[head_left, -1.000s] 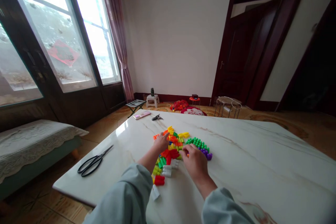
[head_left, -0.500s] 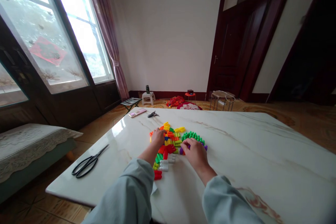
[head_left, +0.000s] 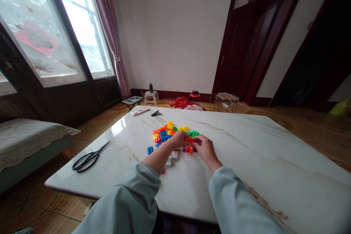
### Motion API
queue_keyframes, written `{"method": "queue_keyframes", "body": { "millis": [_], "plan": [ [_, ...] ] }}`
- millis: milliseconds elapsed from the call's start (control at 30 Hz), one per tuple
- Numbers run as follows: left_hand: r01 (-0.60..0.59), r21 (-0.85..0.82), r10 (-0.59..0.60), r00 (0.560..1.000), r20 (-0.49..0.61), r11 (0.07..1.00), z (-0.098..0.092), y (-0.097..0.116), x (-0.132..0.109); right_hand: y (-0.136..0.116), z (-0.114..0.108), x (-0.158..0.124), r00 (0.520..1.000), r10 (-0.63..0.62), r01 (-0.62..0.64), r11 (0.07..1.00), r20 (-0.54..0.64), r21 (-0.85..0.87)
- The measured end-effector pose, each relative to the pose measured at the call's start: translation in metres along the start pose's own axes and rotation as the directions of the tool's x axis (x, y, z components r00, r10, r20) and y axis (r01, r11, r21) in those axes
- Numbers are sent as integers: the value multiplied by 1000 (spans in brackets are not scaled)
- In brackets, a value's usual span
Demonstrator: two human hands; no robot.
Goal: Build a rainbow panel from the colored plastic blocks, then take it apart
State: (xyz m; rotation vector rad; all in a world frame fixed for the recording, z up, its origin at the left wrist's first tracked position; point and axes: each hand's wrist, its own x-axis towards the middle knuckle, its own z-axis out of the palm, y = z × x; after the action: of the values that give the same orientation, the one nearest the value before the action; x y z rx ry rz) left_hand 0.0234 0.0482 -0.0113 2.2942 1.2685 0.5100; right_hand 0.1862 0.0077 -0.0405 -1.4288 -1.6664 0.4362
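My left hand [head_left: 180,139] reaches across the pile and is closed on a small orange plastic building block [head_left: 189,140]. Facing it, my right hand [head_left: 205,149] pinches a purple block [head_left: 197,141], and the two pieces meet between my fingertips. Just below lie more orange blocks [head_left: 191,150] beside purple ones. Behind the hands sits a cluster of green knobbly blocks [head_left: 195,133]. To the left spread loose blue blocks [head_left: 163,136], yellow blocks [head_left: 170,125] and red ones. White blocks [head_left: 173,155] lie under my left wrist, which hides part of the pile.
Black-handled scissors [head_left: 90,158] lie on the left of the marble-patterned table [head_left: 241,146]. A pink phone [head_left: 140,110] and dark pliers [head_left: 157,113] rest near its far edge. Beyond stand a white stool [head_left: 151,97] and a round stool [head_left: 227,98].
My left hand has moved right from the pile's left side to meet my right hand, now with an orange block. Blue blocks at the left are uncovered. The view has shifted slightly.
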Motion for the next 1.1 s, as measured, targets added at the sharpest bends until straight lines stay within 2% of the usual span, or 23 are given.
{"method": "queue_keyframes", "body": {
  "millis": [167,233,300,333,367,400,467,500,533,567,733,933,1033,1100],
  "plan": [
    [-31,-9,31,999,-16,999,7,20,6,2,-12,-1,999,18,-19,999,-51,-27],
    [6,-1,-6,1000,-29,1000,7,23,6,5,-18,-2,998,57,-60,996,-39,-66],
    [81,-43,-79,996,49,996,6,23,4,11,-24,-5,991,132,-130,983,4,-132],
    [133,-80,-120,981,150,988,6,21,2,14,-26,-7,983,181,-172,969,34,-179],
    [195,-114,-156,946,285,974,6,19,-1,18,-28,-9,971,231,-211,950,64,-230],
    [261,-130,-181,882,435,957,7,17,-4,22,-29,-12,956,277,-242,930,92,-277],
    [366,-86,-215,704,677,927,10,13,-8,28,-28,-16,936,326,-266,901,129,-343],
    [388,-44,-229,628,744,921,12,12,-10,30,-27,-17,934,330,-263,895,136,-361],
    [393,-11,-238,579,780,919,15,12,-11,31,-25,-19,936,324,-254,893,137,-372],
    [393,11,-247,555,795,920,17,12,-12,32,-23,-19,940,313,-244,893,135,-378],
    [399,23,-253,533,808,917,28,16,-12,31,-10,-16,954,280,-215,891,111,-400],
    [408,49,-271,507,818,912,29,19,-13,30,-4,-11,969,233,-185,904,82,-385],
    [399,49,-265,508,819,916,30,18,-13,24,-9,-11,960,278,-233,866,38,-443],
    [409,39,-261,505,823,912,32,17,-12,20,-14,-12,934,353,-280,816,52,-506]
  ]
}}
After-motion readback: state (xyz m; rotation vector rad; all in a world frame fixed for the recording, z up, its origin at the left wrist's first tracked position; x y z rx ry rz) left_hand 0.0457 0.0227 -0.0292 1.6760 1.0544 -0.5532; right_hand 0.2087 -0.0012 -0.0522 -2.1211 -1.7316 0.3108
